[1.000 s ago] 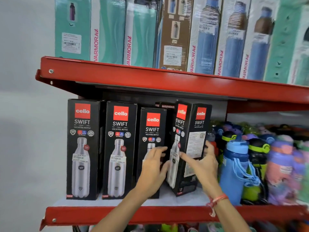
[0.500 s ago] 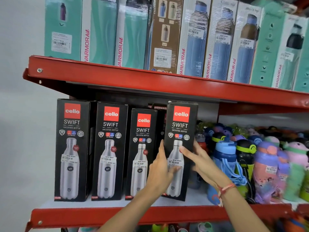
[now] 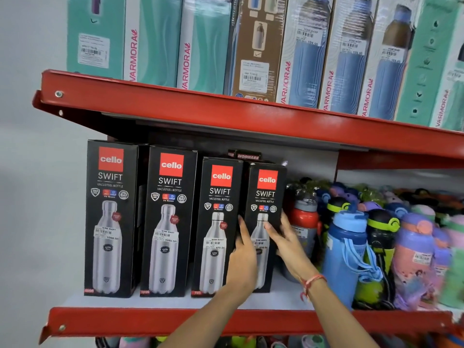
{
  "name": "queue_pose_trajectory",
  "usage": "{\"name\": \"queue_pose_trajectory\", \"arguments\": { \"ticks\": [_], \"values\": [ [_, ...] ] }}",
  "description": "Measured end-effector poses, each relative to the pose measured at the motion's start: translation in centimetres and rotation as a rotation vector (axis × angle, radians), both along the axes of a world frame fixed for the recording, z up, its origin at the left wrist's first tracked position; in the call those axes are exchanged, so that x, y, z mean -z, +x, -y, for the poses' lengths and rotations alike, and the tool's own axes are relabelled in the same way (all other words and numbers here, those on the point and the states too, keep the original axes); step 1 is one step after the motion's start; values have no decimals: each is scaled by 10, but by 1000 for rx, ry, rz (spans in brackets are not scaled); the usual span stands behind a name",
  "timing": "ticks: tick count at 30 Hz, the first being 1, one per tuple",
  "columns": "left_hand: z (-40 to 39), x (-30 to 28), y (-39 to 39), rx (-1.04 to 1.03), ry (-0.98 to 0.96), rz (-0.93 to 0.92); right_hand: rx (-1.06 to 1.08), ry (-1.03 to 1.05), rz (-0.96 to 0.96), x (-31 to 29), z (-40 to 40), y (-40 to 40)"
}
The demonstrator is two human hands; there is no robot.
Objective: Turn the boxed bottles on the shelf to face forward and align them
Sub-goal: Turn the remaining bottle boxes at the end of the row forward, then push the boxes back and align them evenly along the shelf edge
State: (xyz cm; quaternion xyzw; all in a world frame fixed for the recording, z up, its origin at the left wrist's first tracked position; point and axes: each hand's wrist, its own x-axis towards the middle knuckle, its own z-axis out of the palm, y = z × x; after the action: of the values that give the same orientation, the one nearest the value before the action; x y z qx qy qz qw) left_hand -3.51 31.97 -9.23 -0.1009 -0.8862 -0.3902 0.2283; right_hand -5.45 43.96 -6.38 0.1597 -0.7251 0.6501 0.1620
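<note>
Red shelf [image 3: 150, 320] against a grey wall [image 3: 30, 197]. Centre: left hand [image 3: 242, 259] lies flat on the fourth box [image 3: 266, 197], right hand [image 3: 288, 243] pinches it. Right-side bottles [image 3: 346, 247] blur.

Four black boxes [image 3: 168, 222] stand in a row on the shelf [image 3: 150, 322] with the red edge. Each one shows its bottle picture to the front. The left hand [image 3: 242, 258] rests on the left edge of the fourth box [image 3: 266, 194], with one finger straight up. The right hand [image 3: 288, 244] holds its right side, thumb on the front (a red string [image 3: 312, 280] goes round that wrist). Just beside stand loose bottles, with a big blue bottle [image 3: 345, 249] in front.
</note>
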Motion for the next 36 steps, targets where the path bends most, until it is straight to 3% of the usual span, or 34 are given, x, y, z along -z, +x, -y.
{"name": "queue_pose_trajectory", "arguments": {
  "ticks": [7, 10, 14, 17, 21, 26, 31, 36],
  "values": [
    [5, 7, -2, 98, -24, 40, 123, 54, -81, 8, 4, -3],
    [14, 6, 13, 162, -57, 48, 330, 74, -157, 5, 19, 5],
    [57, -2, 48, 203, 126, -203, 620, 96, -349, -2, 60, 37],
    [113, -2, 60, 84, 216, -418, 495, 88, -445, -7, 103, 63],
    [187, 15, 62, -179, 242, -521, 154, 134, -312, 9, 167, 76],
    [250, 36, 66, -346, 306, -393, 60, 259, -122, 47, 249, 81],
    [274, 48, 68, -174, 420, -200, 81, 216, 117, 66, 306, 92],
    [293, 48, 68, -110, 273, -63, -2, 108, 90, 56, 314, 92]
  ]
}}
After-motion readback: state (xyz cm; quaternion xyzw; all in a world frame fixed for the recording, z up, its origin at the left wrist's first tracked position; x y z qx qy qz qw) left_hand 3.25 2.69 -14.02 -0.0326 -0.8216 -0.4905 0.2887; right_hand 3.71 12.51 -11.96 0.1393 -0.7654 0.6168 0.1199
